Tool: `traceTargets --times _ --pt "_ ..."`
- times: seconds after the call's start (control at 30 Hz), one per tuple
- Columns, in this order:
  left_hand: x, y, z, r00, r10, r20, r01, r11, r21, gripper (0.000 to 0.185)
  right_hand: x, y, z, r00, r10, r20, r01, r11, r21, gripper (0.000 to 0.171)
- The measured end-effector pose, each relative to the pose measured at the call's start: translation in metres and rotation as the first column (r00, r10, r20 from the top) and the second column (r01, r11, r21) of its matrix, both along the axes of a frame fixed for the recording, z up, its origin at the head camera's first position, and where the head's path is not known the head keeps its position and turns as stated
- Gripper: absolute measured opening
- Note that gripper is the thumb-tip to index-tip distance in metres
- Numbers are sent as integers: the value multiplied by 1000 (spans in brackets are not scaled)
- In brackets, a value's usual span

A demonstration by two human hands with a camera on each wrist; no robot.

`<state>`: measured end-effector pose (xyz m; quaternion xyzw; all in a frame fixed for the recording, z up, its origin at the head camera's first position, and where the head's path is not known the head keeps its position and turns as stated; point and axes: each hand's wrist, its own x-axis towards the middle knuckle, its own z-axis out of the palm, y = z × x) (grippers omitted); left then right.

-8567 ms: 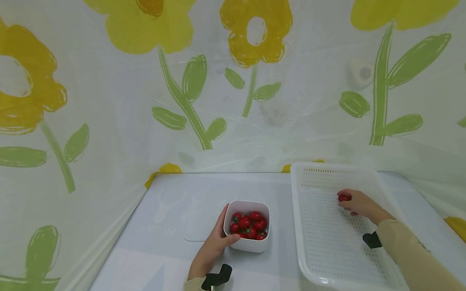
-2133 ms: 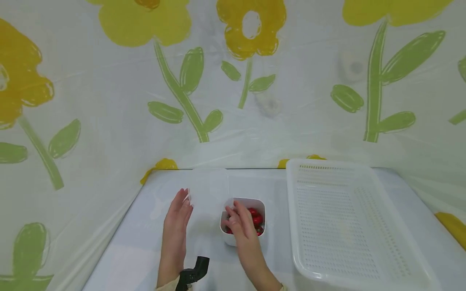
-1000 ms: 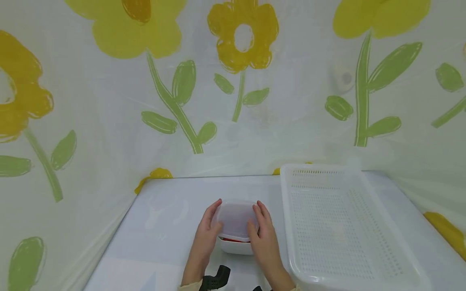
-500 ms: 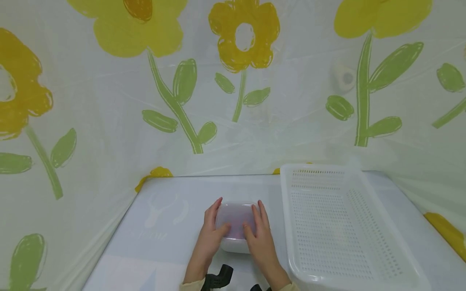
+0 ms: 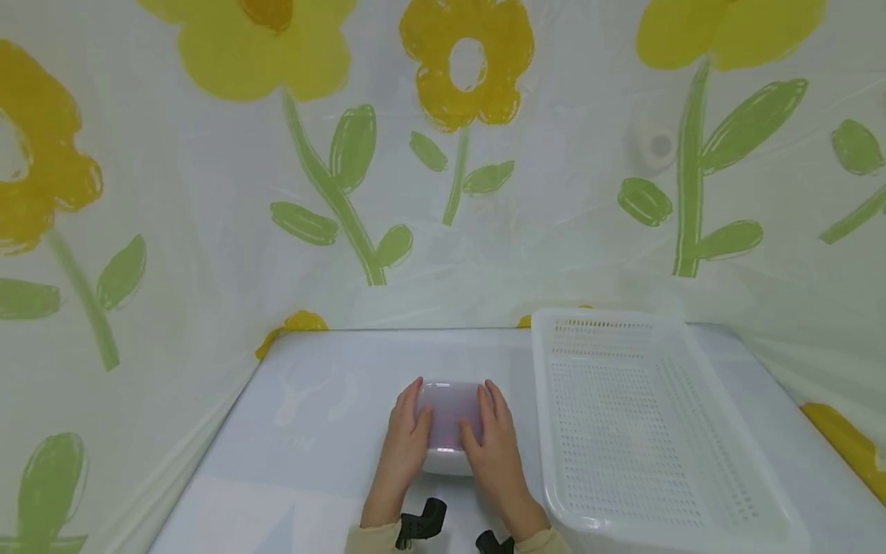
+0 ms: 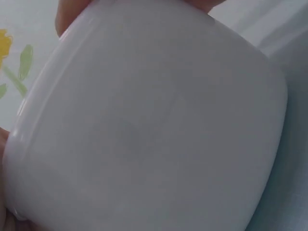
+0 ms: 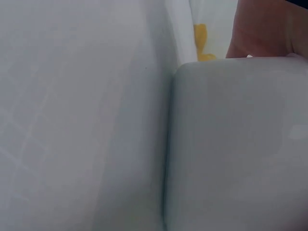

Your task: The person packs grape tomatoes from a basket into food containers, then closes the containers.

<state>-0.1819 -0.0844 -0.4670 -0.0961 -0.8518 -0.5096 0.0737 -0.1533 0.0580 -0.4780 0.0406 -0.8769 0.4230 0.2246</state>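
Observation:
A small white container (image 5: pixel 446 460) stands on the table with a translucent lid (image 5: pixel 451 402) on top; red shows faintly through the lid. My left hand (image 5: pixel 410 432) lies on the lid's left side and my right hand (image 5: pixel 490 435) on its right side, fingers straight and pressing down, thumbs toward the middle. The left wrist view is filled by the container's white wall (image 6: pixel 154 125), with a fingertip (image 6: pixel 72 17) at its upper edge. In the right wrist view the container (image 7: pixel 240 144) sits on the pale table, a finger (image 7: pixel 262 29) above it.
A large white perforated basket (image 5: pixel 547 431) stands just right of the container, nothing visible inside it. The pale table (image 5: pixel 318 438) stretches to the left. A plastic sheet printed with yellow flowers (image 5: pixel 464 69) hangs behind and at both sides.
The lid was lowered onto the container of red fruit. Both hands have since settled flat on it and pressed it down; the container sits slightly nearer.

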Motion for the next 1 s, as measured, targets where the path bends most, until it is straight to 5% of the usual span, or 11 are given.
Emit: traceTargets --times 0.2,0.5,0.77,1.0 --pt "-3 -1 0 999 26 43 -26 999 18 42 -3 -3 -4 999 -39 -30 39 999 19 57" --pt "0 -1 -5 974 53 218 -78 991 105 40 1 -5 -7 996 -84 11 84 996 4 57" --pt "2 0 -6 975 37 217 -66 990 127 42 2 1 -3 996 -86 -8 87 987 132 56" --pt "-2 5 -1 983 48 175 -65 994 92 47 -5 5 5 986 -85 -145 130 932 337 46"
